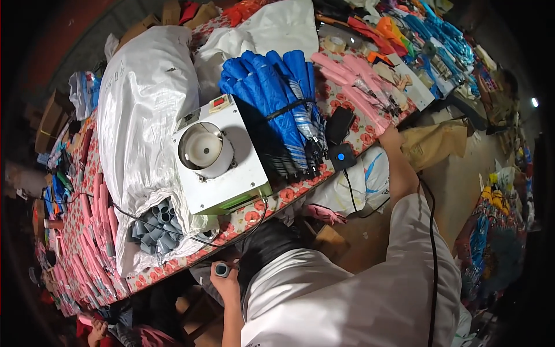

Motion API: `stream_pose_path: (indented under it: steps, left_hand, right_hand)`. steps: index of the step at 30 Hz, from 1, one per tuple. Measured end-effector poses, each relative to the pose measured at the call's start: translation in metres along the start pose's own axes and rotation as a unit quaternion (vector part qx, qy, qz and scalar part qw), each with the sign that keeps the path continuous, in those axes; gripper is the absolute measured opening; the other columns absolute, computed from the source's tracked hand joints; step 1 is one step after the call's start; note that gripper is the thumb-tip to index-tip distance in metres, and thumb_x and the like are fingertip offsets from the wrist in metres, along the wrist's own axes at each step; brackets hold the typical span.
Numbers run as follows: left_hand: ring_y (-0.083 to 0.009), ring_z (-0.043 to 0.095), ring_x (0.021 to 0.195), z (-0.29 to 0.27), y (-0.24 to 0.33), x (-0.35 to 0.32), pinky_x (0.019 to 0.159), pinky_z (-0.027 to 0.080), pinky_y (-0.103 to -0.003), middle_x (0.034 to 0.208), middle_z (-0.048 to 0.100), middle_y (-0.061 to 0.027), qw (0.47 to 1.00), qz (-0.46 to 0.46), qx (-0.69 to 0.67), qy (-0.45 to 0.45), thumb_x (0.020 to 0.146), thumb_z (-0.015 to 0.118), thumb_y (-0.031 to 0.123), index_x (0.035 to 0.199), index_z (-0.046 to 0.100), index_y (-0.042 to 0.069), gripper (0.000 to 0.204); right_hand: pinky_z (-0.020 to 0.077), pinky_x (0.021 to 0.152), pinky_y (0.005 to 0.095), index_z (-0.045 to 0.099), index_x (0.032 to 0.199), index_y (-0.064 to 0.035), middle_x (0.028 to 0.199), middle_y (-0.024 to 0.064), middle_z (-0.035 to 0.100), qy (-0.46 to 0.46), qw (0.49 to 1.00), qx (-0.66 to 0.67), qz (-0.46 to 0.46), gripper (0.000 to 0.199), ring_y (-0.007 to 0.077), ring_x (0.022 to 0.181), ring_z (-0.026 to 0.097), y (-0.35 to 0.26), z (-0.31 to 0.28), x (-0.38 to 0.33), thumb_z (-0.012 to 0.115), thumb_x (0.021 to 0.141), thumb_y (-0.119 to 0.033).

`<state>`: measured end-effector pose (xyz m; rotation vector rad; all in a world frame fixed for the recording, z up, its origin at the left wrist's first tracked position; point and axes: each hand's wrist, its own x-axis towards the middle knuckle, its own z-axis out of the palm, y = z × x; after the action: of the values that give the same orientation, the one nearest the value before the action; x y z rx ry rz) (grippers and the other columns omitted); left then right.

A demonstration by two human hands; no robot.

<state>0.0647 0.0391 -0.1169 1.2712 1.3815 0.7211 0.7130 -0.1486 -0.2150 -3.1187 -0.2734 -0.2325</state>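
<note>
Near the table's front edge, my left hand (224, 279) is closed round a short grey plastic tube-shaped handle (221, 269), its hollow end facing up. My right hand (390, 136) reaches to the right edge of the table. Its fingers are closed on the end of a pink folded umbrella (367, 111), beside more pink umbrellas (341, 72). Many grey tube-shaped handles (156, 228) like the held one lie in the mouth of a white woven sack (147, 110). Between my hands stands a white box-shaped machine (243, 147) with a round metal cup on top.
A strapped bundle of blue umbrellas (269, 98) lies beside the machine. A black phone-like device (340, 125) and a small black box with a blue button (341, 156) sit by the edge. Cables cross the front. Another person's hand (98, 331) is at lower left, near pink umbrellas (87, 266).
</note>
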Motion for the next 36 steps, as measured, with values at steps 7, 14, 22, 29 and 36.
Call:
stream_pose_path:
  steps: [7,14,22,29,36]
  left_hand:
    - [-0.0133,0.052,0.062,0.015,0.052,-0.007,0.063,0.044,-0.024,0.072,0.061,-0.003,0.997,0.001,0.052,-0.062,0.07,0.073,0.002,0.082,0.058,0.005,0.019]
    - [-0.016,0.062,0.07,0.036,0.125,-0.032,0.065,0.048,-0.026,0.086,0.067,-0.0076,0.948,0.23,-0.007,-0.218,0.069,0.077,0.005,0.081,0.057,0.006,0.024]
    - [-0.0176,0.056,0.058,-0.041,0.108,-0.051,0.056,0.045,-0.028,0.071,0.061,-0.0034,0.978,0.209,0.014,-0.023,0.068,0.074,0.001,0.079,0.058,0.006,0.02]
    - [-0.018,0.056,0.059,-0.058,0.064,-0.048,0.056,0.045,-0.028,0.073,0.063,-0.0039,0.964,0.25,-0.005,0.092,0.067,0.073,-0.002,0.079,0.059,0.004,0.019]
    - [-0.0182,0.056,0.061,-0.067,0.042,-0.015,0.059,0.046,-0.028,0.075,0.063,-0.004,0.957,0.252,-0.057,0.129,0.067,0.074,-0.001,0.079,0.059,0.004,0.02]
  right_hand:
    - [0.0457,0.064,0.0365,0.06,0.093,-0.0033,0.077,0.0117,0.063,-0.085,0.922,0.378,0.012,0.019,0.0257,0.069,0.059,-0.063,-0.09,-0.048,0.058,0.078,-0.015]
    - [0.0349,0.057,0.0279,0.049,0.081,-0.0097,0.069,0.0055,0.05,-0.482,0.297,0.795,-0.22,0.012,0.0159,0.06,0.042,-0.193,-0.246,-0.315,0.06,0.081,-0.014]
    - [0.0374,0.089,0.0307,0.056,0.084,-0.0041,0.1,0.0114,0.057,-0.545,0.307,0.62,-0.474,0.007,0.0228,0.097,0.05,-0.276,-0.308,-0.435,0.055,0.085,-0.011]
    - [0.0396,0.068,0.0298,0.05,0.08,-0.0102,0.074,0.0075,0.052,-0.534,0.267,0.753,-0.277,0.032,0.0187,0.067,0.048,-0.323,-0.394,-0.409,0.045,0.097,-0.037]
    - [0.0287,0.05,0.0281,0.037,0.06,-0.0131,0.053,0.0008,0.04,-0.559,0.008,0.755,-0.344,0.057,0.0138,0.045,0.028,-0.292,-0.368,-0.422,0.038,0.092,-0.061]
